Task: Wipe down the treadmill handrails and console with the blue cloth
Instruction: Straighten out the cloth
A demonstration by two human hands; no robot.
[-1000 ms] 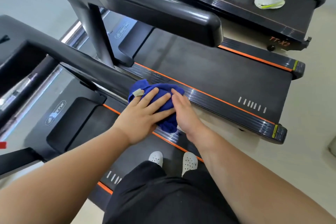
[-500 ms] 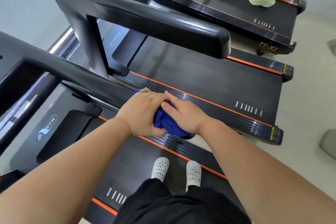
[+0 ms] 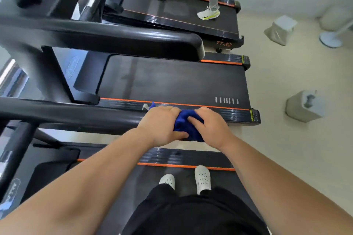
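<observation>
Treadmill belt (image 3: 181, 177) under the person lies on the near side of the handrail (image 3: 76, 116), with two white shoes (image 3: 202, 179) standing on it. Second treadmill (image 3: 172, 82) lies directly beyond the handrail, parallel to it, with an orange stripe along its side rail. Third treadmill (image 3: 181, 17) lies further beyond the handrail; another person in grey trousers and white-and-yellow shoes walks on it. Upper handrail (image 3: 114, 38) of the second treadmill runs parallel to the handrail, on its far side.

The handrail is a black bar running from the left edge of the view to the hands. Its free end is covered by the hands and the cloth.

Left hand (image 3: 162, 126) sits on top of the handrail end, fingers curled over and thumb underneath, gripping the blue cloth (image 3: 188, 124). Right hand (image 3: 212, 128) sits just past the handrail end, fingers curled round the same cloth, thumb laid across its top.

The blue cloth is bunched between the two hands at the handrail end, touching both. A small white tag (image 3: 145, 107) of the cloth shows at the far side of the handrail, beside the left hand's knuckles.
</observation>
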